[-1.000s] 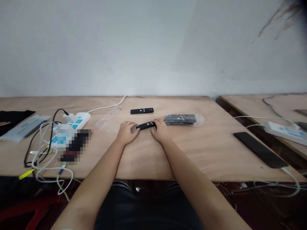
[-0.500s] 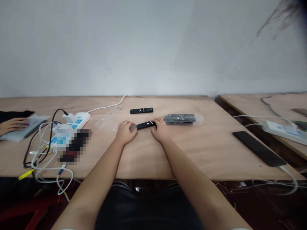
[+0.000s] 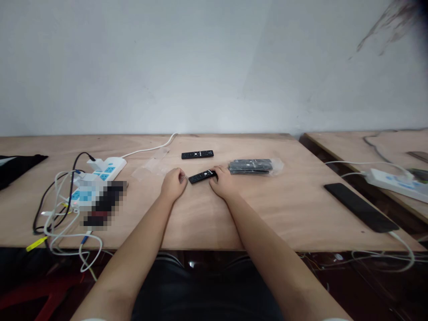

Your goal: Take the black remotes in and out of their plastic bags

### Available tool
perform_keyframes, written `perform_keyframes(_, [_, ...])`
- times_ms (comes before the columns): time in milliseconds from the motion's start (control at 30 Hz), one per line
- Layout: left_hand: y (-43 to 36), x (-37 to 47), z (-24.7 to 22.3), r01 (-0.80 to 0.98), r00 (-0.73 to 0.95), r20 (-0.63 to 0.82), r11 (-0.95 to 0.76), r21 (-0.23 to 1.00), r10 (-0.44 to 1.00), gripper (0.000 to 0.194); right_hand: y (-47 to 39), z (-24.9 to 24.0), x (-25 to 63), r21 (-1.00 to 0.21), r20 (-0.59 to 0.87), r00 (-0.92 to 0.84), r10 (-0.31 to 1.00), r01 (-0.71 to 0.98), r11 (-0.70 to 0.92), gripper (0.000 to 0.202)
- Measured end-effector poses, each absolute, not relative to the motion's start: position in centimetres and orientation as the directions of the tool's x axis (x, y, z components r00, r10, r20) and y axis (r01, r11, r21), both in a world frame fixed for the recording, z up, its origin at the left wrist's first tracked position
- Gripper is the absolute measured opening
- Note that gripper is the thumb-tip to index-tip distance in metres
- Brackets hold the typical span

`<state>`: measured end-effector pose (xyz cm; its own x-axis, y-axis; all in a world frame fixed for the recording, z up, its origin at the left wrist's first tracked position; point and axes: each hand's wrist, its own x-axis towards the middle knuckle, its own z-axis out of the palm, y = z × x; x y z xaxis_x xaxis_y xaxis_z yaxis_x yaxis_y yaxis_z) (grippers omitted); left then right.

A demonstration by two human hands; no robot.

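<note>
A black remote (image 3: pixel 200 176) lies slanted on the wooden table between my hands. My right hand (image 3: pixel 220 180) grips its right end with thumb and fingers. Just off the left end, my left hand (image 3: pixel 174 183) is closed in a pinch; a bit of something clear seems to show at the fingertips, too small to make out. Farther back lies a second black remote (image 3: pixel 197 154). To the right of my right hand, a stack of remotes in clear plastic wrap (image 3: pixel 250 166) rests on the table. Thin clear plastic bags (image 3: pixel 152 166) lie behind my left hand.
At the left are a white power strip (image 3: pixel 112 168), tangled cables and a blurred dark object (image 3: pixel 105 203). Black cloth (image 3: pixel 20 167) lies at the far left. A black phone (image 3: pixel 359 207) with a cable is at the right, near another power strip (image 3: pixel 397 185).
My left hand has come away from the remote's left end, moving slightly left. The remote is tilted a little more. Another person's hand and the plastic-wrapped item at the far left are gone from view.
</note>
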<state>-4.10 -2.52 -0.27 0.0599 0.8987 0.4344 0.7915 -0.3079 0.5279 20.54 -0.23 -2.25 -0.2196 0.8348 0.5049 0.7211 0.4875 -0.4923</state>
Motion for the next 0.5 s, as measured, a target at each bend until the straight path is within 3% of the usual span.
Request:
perform_keyframes(200, [-2.5,-4.12,-0.22,0.856,0.062,0.448,-0.278,0.436,0.892,0.013,-0.38,-2.17,20.58,-0.498,0.502,-0.282,0.818,0.679,0.54,0.04])
perform_keyframes(500, [-2.63,-4.01,-0.07,0.839,0.023,0.34,-0.203,0.505,0.94,0.015,-0.13,-2.73,20.7,-0.516,0.486,-0.305,0.819,0.657,0.55,0.043])
